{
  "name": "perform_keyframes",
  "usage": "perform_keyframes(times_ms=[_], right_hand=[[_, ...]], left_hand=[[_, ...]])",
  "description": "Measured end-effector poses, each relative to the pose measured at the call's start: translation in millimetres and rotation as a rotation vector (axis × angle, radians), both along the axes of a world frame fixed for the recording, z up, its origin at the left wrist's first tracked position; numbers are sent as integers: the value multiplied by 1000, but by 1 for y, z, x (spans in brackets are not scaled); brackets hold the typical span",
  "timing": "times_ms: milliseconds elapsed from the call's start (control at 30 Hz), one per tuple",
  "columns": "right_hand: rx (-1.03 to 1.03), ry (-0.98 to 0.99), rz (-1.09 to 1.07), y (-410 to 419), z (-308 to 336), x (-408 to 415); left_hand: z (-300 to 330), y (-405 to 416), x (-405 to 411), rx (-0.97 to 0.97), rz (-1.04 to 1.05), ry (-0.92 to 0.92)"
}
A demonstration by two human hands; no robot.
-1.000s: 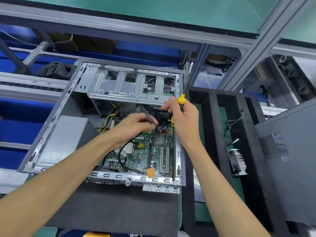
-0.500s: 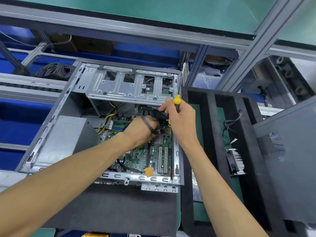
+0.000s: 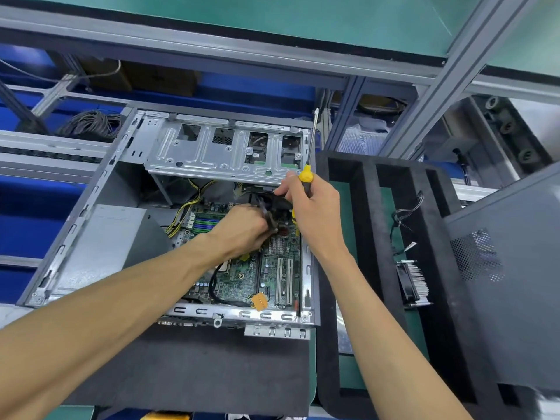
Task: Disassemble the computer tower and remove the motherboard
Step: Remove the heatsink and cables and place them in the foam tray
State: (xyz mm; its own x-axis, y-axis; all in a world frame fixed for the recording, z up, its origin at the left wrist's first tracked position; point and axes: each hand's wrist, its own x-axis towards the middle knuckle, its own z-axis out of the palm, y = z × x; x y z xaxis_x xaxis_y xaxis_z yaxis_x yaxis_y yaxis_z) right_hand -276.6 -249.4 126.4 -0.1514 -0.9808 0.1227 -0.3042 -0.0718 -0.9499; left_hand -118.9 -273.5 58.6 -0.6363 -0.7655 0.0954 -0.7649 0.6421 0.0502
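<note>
Having dipped deeper, left hand (image 3: pixel 242 230) grips black cables (image 3: pixel 266 215), seemingly unplugging them beside screwdriver-holding right hand (image 3: pixel 312 207).

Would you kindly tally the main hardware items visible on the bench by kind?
Computer tower: 1
Motherboard: 1
Power supply: 1
Screwdriver: 1
Heatsink with fan: 1
Side panel: 1
Total: 6
</note>
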Motion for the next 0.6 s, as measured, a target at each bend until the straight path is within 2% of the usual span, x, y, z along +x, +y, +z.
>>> perform_keyframes(times_ms=[267,367,467,600], right_hand=[[-7,-26,9,-1,-2,0],[-5,-18,16,-2,-2,0],[-10,-13,22,-1,-2,0],[-10,-13,22,-2,-3,0]], left_hand=[[4,1,-12,69,237,84],[2,2,-8,79,194,110],[1,1,0,51,57,81],[2,0,-6,119,174,110]])
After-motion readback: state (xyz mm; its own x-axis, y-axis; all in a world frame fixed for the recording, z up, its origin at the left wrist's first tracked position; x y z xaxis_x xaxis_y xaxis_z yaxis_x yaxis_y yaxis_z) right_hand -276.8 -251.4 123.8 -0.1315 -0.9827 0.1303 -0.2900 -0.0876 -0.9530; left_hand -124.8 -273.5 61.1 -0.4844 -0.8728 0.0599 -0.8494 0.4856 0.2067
